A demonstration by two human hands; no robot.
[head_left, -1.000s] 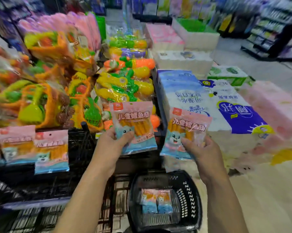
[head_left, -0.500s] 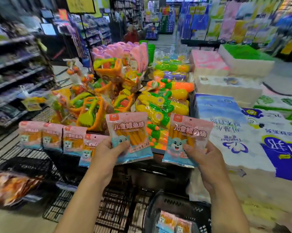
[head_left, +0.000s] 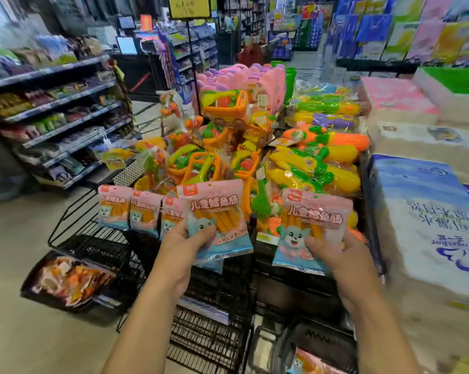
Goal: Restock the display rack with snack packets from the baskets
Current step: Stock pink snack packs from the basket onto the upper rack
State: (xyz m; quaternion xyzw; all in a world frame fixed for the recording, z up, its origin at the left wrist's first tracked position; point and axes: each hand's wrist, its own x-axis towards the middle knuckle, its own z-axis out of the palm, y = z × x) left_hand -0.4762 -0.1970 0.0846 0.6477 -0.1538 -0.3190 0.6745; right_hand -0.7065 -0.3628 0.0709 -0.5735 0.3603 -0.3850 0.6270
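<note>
Shop floor, near edge: black basket (head_left: pixel 322 338) held a loose packet (head_left: pixel 307 360), perhaps more. Left hand (head_left: pixel 176 255) pinched the left packet (head_left: pixel 214 209), pink and blue, showing orange sticks; right hand (head_left: pixel 341 255) gripped the matching right packet (head_left: pixel 317 211). Three rack packets (head_left: pixel 144 211) lined the wire rack (head_left: pixel 101 248), toys (head_left: pixel 317 168) beyond.

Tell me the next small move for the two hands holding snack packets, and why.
Probably the left hand sets its pink-and-blue plastic snack packet on the black wire rack, right of the three matching packets standing in a row there. It is next to the last one, and the right hand grips a second packet to follow.
</note>
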